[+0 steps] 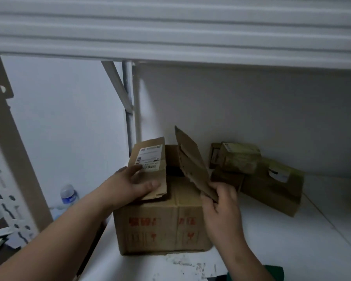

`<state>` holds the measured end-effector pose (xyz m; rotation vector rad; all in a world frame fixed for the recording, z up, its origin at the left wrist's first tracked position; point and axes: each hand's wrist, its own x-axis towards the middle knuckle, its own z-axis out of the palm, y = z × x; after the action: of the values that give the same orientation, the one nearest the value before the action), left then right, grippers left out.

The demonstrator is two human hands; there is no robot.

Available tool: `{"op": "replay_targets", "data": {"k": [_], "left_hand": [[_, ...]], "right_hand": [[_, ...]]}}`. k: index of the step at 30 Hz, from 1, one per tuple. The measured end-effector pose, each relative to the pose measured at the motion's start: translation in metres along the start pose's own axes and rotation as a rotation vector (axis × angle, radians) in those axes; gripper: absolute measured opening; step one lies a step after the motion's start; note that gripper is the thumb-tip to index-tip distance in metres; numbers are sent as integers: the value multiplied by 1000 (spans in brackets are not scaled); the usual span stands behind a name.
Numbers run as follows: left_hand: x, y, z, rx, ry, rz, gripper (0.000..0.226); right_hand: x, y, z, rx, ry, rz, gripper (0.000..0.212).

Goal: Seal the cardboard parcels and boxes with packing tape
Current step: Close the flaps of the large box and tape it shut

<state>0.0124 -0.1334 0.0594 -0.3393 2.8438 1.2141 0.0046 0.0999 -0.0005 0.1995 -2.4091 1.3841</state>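
Both my hands grip light, bendy flaps: left hand (130, 184) the labelled flap (149, 169), right hand (219, 199) the plain flap (193, 165); hold near creases.

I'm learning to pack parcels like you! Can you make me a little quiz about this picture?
1. True or false: the top flaps of the cardboard box are already folded flat and taped.
2. Which hand grips the flap with the white shipping label? A) left hand B) right hand C) neither
3. Fill in: to the left of the box, beside the metal shelf post, stands a plastic water ____.

Key:
1. False. Both flaps stick up, one held in each hand, and no tape roll is in view.
2. A
3. bottle
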Motion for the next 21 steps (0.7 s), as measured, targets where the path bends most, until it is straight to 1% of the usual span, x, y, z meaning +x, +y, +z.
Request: {"op": "replay_targets", "data": {"k": [1,2,4,6,8,10,11,12,15,17,18,19,21], "left_hand": [[-2,1,1,79,-53,13,89],[-3,1,1,148,-70,21,94],[1,-2,0,254,-46,24,93],[3,-6,0,279,22,72,84],[3,-11,3,311,158,126,74],[-4,-7,8,452,276,157,68],[-8,-3,11,511,285,181,70],[-12,-1,14,552,254,194,77],[-24,4,24,611,112,203,107],[-22,0,32,669,115,231,121],[-20,-3,34,697,135,253,127],[-18,-6,34,713,156,283,129],[-10,-12,31,712,177,338,125]], "right_hand": [[-2,-2,1,-14,-8,-26,24],[-5,-3,2,-51,-36,-56,31],[-11,-7,4,-177,-127,-128,49],[-15,-9,5,-264,-185,-201,64],[-12,-9,4,-299,-206,-239,70],[-7,-7,3,-341,-237,-266,72],[-4,-7,1,-359,-247,-284,73],[-3,-5,0,-367,-254,-297,72],[-2,-4,-4,-341,-301,-297,72],[-5,-5,-4,-309,-310,-279,74],[-6,-5,-3,-297,-295,-273,72],[-8,-6,-1,-289,-272,-274,67],[-14,-9,6,-289,-218,-279,60]]}}
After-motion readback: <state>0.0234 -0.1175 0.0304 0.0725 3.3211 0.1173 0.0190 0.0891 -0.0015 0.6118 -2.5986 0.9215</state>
